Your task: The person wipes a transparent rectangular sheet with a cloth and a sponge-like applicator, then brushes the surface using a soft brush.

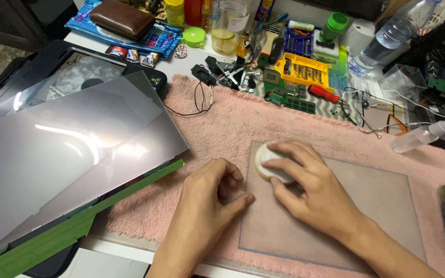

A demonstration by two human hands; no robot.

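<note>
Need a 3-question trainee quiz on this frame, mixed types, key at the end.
1. True or false: the right hand presses a white pad onto the clear sheet.
2. What does the left hand touch? A) spray bottle B) the sheet's left edge C) screwdriver
3. Fill in: the sheet lies on a pink ___.

Key: 1 true; 2 B; 3 towel.

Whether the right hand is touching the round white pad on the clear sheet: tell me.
Touching. The head view shows the right hand with its fingers curled over the round white pad, pressing it on the clear sheet.
</note>
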